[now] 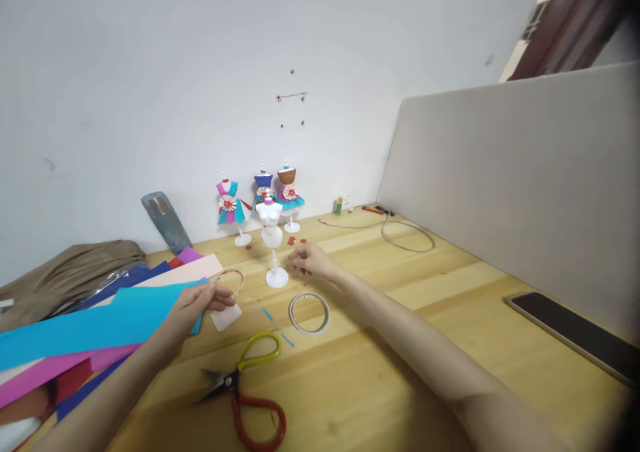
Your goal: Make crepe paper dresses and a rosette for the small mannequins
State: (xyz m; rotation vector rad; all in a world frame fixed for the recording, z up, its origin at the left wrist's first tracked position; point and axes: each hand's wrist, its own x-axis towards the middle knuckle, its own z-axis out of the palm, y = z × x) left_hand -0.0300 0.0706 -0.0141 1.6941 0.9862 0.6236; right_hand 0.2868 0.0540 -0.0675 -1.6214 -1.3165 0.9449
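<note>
My left hand (200, 300) lies at the edge of the blue sheet (95, 325) with its fingers pinched, next to a thin tape ring (231, 277) and a small pale paper piece (226, 317). My right hand (309, 262) reaches forward, fingers pinched over something small and red just right of the bare white mannequin stand (273, 245). What it holds is too small to name. Behind the stand are three dressed mini mannequins (260, 199).
Scissors (247, 385) with yellow and red handles lie near the front. A white tape ring (310, 312) sits beside the stand. Coloured foam sheets (75, 365) pile at left, a dark phone (575, 332) at right, a wire loop (407, 235) and a grey divider (510, 179) behind.
</note>
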